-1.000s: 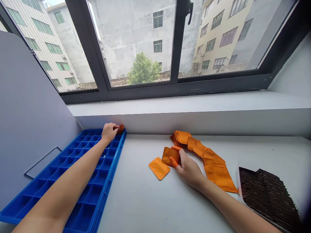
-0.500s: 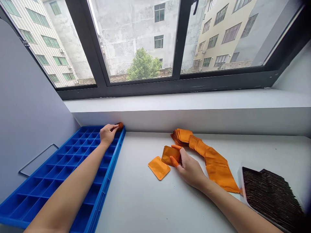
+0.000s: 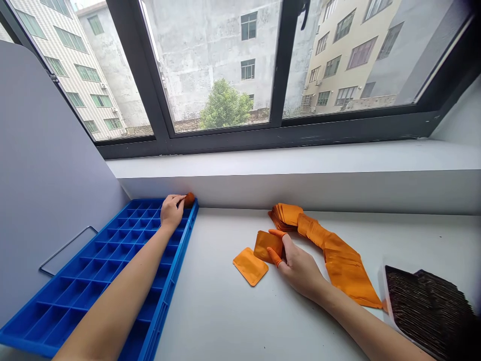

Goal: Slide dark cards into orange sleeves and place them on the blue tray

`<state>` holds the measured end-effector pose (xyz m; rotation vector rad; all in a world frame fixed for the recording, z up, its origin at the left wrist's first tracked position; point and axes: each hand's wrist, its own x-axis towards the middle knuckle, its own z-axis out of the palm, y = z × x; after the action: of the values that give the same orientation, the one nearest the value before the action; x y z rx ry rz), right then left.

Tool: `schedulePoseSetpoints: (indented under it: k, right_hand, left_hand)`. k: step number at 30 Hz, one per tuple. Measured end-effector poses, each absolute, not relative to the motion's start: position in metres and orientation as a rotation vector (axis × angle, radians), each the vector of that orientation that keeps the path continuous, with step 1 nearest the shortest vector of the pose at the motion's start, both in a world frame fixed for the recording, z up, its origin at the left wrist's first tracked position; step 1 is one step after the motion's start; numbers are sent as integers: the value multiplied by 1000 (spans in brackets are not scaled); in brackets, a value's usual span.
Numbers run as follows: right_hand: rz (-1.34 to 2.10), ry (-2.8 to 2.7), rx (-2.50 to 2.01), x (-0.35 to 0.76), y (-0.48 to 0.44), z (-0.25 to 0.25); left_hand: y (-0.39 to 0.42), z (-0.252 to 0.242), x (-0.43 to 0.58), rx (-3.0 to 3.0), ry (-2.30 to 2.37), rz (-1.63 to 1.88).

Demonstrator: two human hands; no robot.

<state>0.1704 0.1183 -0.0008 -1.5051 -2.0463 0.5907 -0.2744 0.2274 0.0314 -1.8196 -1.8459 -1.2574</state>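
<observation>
Two busy hands, and a lot left to do

On the left is a big blue tray (image 3: 171,291) with lots of little squares. The left hand (image 3: 173,210) pinches a brown-orange piece (image 3: 190,200) at its far right corner. I can't tell if the piece touches the bottom. Next, a flat orange packet (image 3: 250,266) lies on the table. The right hand (image 3: 298,263) holds another packet (image 3: 267,244) between finger and thumb. Then come a long row of packets (image 3: 343,265) and many thin dark pieces (image 3: 428,306), so the work looks far from done.
</observation>
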Motion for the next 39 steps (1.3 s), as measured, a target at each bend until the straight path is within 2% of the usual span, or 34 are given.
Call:
schedulePoseSetpoints:
  k: [39]
  right_hand:
    - [588, -2084, -1477, 170, 120, -3]
  left_hand:
    - [224, 33, -275, -1817, -1928, -1241]
